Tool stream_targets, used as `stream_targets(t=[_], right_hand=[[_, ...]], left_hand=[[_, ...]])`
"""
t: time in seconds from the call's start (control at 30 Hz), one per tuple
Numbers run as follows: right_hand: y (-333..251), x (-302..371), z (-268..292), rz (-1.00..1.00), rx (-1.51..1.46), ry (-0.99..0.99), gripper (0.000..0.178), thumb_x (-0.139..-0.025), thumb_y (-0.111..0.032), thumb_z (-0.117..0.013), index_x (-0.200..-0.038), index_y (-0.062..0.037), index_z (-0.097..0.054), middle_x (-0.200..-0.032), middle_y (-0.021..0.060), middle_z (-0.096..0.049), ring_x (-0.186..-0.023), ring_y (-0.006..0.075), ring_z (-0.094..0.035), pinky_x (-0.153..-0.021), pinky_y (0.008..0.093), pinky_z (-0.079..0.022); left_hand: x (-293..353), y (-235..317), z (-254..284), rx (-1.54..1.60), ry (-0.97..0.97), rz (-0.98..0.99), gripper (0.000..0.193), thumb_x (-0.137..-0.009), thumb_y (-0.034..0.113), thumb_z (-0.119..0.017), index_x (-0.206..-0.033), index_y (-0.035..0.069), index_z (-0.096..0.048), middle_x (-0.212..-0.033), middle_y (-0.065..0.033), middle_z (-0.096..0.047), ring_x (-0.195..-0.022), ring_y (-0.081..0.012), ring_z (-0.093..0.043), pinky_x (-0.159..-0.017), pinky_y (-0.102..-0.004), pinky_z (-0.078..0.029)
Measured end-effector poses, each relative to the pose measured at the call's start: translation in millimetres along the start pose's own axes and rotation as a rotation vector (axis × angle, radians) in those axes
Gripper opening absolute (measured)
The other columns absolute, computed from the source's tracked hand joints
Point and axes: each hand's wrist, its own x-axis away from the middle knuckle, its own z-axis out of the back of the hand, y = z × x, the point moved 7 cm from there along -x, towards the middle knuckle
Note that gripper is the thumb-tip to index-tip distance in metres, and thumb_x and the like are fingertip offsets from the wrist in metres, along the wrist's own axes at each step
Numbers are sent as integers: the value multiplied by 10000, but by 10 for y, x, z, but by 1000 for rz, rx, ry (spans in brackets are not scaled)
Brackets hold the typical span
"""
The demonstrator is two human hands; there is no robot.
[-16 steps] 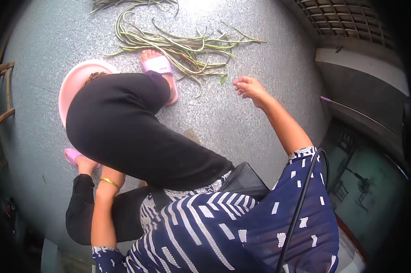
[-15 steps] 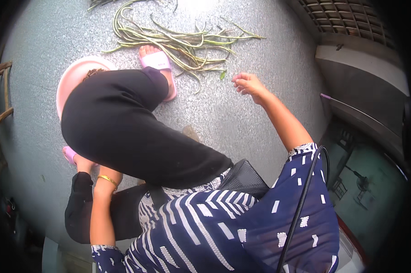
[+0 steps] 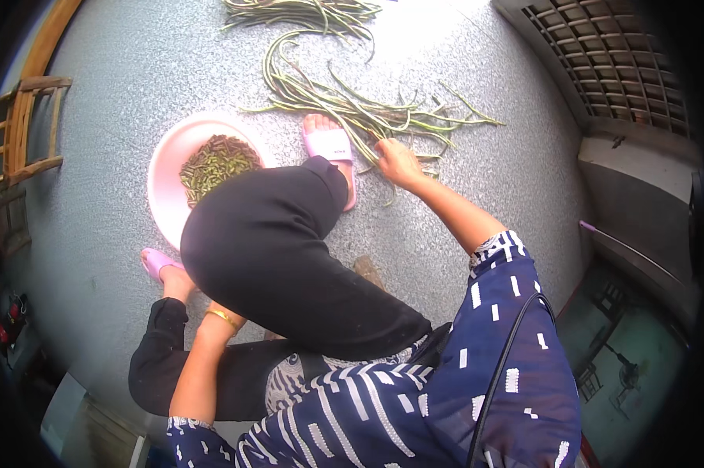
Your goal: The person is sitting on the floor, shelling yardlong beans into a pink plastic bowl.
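Long thin green beans, yardlong beans (image 3: 332,97), lie in a loose tangled bundle on the grey speckled floor beyond my slippered foot. My right hand (image 3: 400,164) reaches to the near side of this bundle, its fingers curled and pressed together on some beans. A pink basin (image 3: 167,183) stands left of my bent knee, holding a heap of short cut bean pieces (image 3: 219,165); my knee covers part of its rim. My left hand (image 3: 226,314), below a gold bracelet at the wrist, goes down behind my leg. Its fingers are hidden.
A second bundle of long beans (image 3: 297,14) lies at the far edge. Pink slippers (image 3: 329,143) are on my feet. A wooden chair (image 3: 36,129) stands at the left. At the right are a lattice (image 3: 601,54) and a thin stick with a purple end (image 3: 633,251).
My right hand has gone from hovering beside the bundle to touching the beans, its fingers closing. The view has shifted, so the basin's cut pieces and the far bundle show more.
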Motion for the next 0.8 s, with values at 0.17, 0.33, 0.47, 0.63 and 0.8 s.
stream_targets(t=[0.17,0.33,0.47,0.63,0.8], right_hand=[[-190,-438,-159,30,46,60,193,-710,-83,-472,-899,-63,-505,-880,145,-518,-829,317,-511,-717,405,-415],[-445,-623,-133,-29,129,-33,125,-741,-111,-439,-834,-64,-508,-824,165,-515,-742,336,-532,-667,428,-422],[-332,-835,148,-40,203,193,106,-745,-122,-445,-810,-57,-498,-841,158,-507,-765,325,-535,-653,422,-430],[-279,-944,150,-26,322,74,133,-714,-123,-504,-831,-64,-519,-824,143,-536,-792,317,-529,-678,404,-435],[-748,-972,844,123,18,252,98,-747,-101,-474,-815,-37,-502,-768,173,-545,-736,342,-530,-639,406,-414]], left_hand=[[-8,-211,-215,70,64,127,267,-735,74,-436,-976,19,-539,-957,-181,-546,-868,-326,-533,-735,-389,-436],[5,-326,-380,61,152,76,273,-692,22,-439,-947,21,-539,-915,-181,-555,-807,-333,-548,-677,-401,-448],[-59,-189,-255,-55,126,-8,215,-665,21,-464,-862,45,-550,-837,-139,-564,-754,-286,-556,-628,-375,-448],[0,-43,37,-139,131,27,90,-688,74,-491,-768,99,-522,-705,-67,-514,-688,-220,-532,-607,-332,-428],[215,-155,788,23,364,56,200,-674,92,-571,-862,42,-523,-771,-97,-531,-724,-259,-536,-643,-347,-431]])
